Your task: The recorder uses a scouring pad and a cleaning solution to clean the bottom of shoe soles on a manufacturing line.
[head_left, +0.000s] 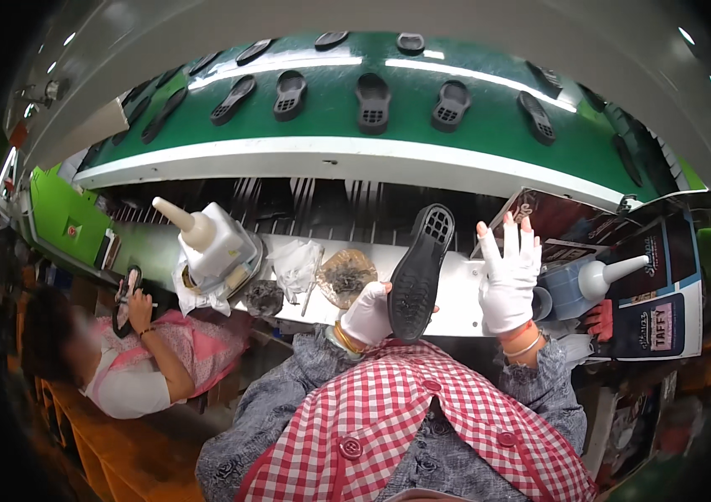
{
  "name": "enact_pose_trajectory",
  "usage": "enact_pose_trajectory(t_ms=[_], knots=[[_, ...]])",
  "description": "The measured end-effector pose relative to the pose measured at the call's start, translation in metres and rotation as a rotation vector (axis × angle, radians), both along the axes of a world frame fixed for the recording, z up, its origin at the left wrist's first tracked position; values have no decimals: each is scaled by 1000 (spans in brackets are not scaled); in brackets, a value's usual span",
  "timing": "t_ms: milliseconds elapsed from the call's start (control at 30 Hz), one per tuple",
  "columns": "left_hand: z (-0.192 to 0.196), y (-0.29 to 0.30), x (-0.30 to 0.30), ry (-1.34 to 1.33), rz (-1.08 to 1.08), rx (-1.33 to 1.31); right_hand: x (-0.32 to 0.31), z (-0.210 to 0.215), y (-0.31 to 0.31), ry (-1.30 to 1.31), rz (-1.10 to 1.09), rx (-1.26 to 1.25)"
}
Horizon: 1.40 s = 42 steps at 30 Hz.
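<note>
My left hand (364, 315), in a white glove with bare fingertips, grips a black shoe sole (421, 276) by its lower end. The sole stands nearly upright in front of my apron, its toe or heel grid turned up at the top. To the right of it, my right hand (508, 280) is raised with fingers spread and nothing in it; it wears the same kind of glove. A squeeze bottle (573, 289) with a pale cone nozzle lies close to the right hand. Left of the sole, a round brownish wrapper (345, 274) with dark bits rests on the narrow metal ledge (386, 258).
Beyond the ledge runs a green conveyor belt (330, 130) carrying several black soles, edged by a white rail (322, 156). A white nozzle bottle (217, 247) and crumpled plastic (295, 268) stand left. Printed boxes (663, 293) fill the right. A co-worker (150, 360) sits at left.
</note>
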<state>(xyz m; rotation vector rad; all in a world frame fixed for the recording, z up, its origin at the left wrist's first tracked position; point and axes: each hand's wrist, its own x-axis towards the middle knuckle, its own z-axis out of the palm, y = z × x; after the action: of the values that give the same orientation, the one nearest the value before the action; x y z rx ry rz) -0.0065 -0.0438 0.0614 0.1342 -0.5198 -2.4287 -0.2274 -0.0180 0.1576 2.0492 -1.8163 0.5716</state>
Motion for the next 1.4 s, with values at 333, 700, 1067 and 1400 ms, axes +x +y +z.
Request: enact_pose_trajectory(t_ms=[333, 700, 1067, 1400], knots=[[113, -79, -177, 102, -103, -42, -80, 7, 85, 8, -211, -42], [119, -244, -414, -1985, 778, -1537, -125, -11, 130, -47, -339, 43], [125, -264, -294, -678, 403, -816, -149, 9, 95, -101, -124, -9], [45, -16, -132, -265, 434, -174, -88, 28, 20, -208, 448, 5]])
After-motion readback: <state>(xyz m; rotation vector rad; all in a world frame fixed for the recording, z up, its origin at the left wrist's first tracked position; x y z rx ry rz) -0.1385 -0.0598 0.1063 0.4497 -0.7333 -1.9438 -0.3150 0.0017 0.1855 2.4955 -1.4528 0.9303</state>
